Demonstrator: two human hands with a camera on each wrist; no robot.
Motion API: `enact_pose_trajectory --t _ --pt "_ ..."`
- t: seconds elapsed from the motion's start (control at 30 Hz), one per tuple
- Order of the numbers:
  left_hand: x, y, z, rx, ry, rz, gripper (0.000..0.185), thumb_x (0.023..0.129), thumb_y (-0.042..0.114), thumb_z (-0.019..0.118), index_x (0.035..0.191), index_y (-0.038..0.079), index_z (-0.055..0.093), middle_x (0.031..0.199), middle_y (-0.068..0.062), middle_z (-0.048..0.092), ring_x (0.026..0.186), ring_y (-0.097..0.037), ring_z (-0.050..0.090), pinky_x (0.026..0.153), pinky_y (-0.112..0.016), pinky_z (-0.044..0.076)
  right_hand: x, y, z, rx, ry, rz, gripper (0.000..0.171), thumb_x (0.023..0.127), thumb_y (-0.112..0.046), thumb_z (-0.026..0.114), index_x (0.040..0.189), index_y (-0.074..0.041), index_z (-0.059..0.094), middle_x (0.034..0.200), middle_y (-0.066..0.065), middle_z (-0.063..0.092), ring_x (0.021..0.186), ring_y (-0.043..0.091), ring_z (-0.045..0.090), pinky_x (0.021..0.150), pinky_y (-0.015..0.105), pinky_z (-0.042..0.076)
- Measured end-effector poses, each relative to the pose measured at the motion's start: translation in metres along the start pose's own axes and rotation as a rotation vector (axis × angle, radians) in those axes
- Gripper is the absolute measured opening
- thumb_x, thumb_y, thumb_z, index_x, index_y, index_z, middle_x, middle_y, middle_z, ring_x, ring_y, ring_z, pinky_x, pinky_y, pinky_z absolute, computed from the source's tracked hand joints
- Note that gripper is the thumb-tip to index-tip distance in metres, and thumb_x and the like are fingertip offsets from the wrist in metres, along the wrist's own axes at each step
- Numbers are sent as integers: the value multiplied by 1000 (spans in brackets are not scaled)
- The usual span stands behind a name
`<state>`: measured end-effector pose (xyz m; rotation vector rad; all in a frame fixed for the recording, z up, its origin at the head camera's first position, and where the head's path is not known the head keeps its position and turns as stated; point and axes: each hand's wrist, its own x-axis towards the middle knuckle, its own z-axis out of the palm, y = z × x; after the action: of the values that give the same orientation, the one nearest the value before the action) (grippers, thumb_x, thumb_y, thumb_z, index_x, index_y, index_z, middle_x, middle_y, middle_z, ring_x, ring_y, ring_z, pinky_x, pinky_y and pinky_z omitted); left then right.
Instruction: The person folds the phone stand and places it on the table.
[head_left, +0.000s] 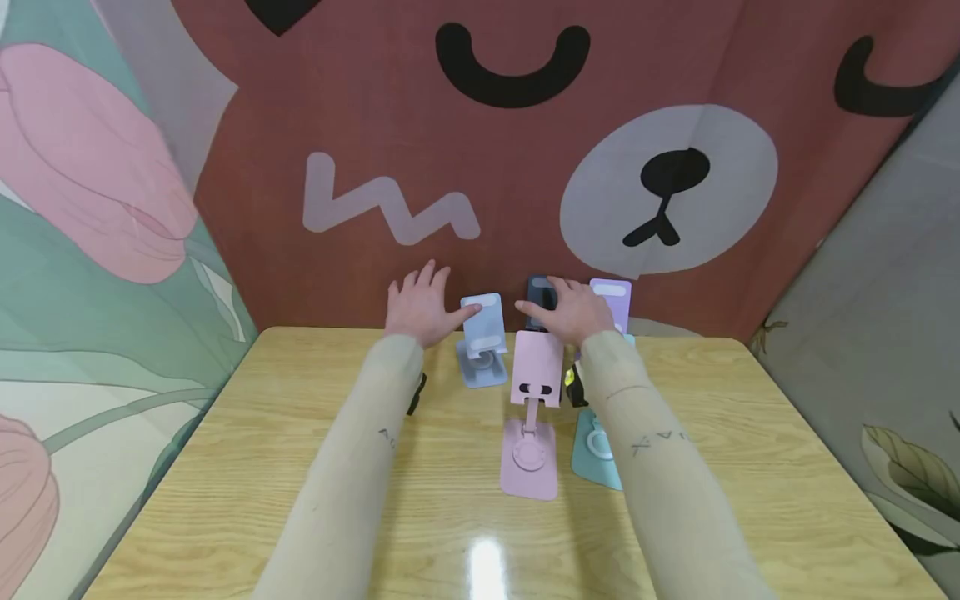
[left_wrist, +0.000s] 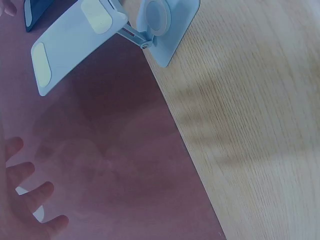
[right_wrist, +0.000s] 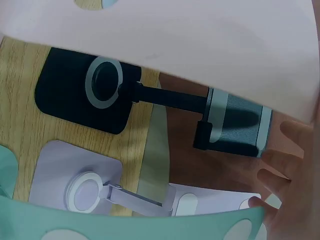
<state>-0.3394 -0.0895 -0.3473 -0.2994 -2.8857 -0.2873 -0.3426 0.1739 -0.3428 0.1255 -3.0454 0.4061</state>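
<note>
My left hand [head_left: 420, 308] is spread beside a light blue folding phone stand [head_left: 483, 325]. Its thumb overlaps the stand's top plate in the head view; in the left wrist view the fingers [left_wrist: 37, 195] lie apart from that stand. My right hand [head_left: 576, 312] reaches over the stands with fingers extended. In the right wrist view its fingertips [right_wrist: 272, 157] come close to the top edge of a dark blue stand [right_wrist: 235, 122]; whether they touch cannot be told. A lilac stand [right_wrist: 75, 172] is beside the dark one. A pink stand [head_left: 528, 458] stands in front, next to a teal stand [head_left: 592, 462].
All the stands are on a wood-grain table [head_left: 262, 467], grouped towards its back edge. A reddish-brown printed cloth [head_left: 360, 100] hangs right behind. Patterned cloths [head_left: 112, 333] also hang at both sides. The right sleeve [head_left: 660, 467] partly covers the teal stand.
</note>
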Motion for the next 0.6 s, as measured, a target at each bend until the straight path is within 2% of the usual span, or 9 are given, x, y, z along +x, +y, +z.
enact_pose_trajectory --t 0.17,0.33,0.6 --pt "-1 -3 1 -4 15 0 98 88 83 46 157 14 37 162 -12 31 142 -37 34 114 -62 23 -2 -2 -2 55 -4 -9 103 87 -86 38 157 -9 36 154 23 40 137 42 40 109 60 35" --pt "-3 -9 4 -21 7 -18 96 89 82 43 155 13 40 157 -12 39 140 -36 37 114 -58 24 -4 -3 -1 176 -4 -23 86 96 -74 42 154 -11 43 152 17 45 137 37 41 112 56 33" --pt "-7 -10 5 -72 14 -13 90 92 79 42 152 12 44 150 -11 47 133 -35 44 111 -56 29 -11 -4 -2 286 0 -12 69 102 -63 46 144 -9 55 142 13 56 127 33 52 106 52 42"
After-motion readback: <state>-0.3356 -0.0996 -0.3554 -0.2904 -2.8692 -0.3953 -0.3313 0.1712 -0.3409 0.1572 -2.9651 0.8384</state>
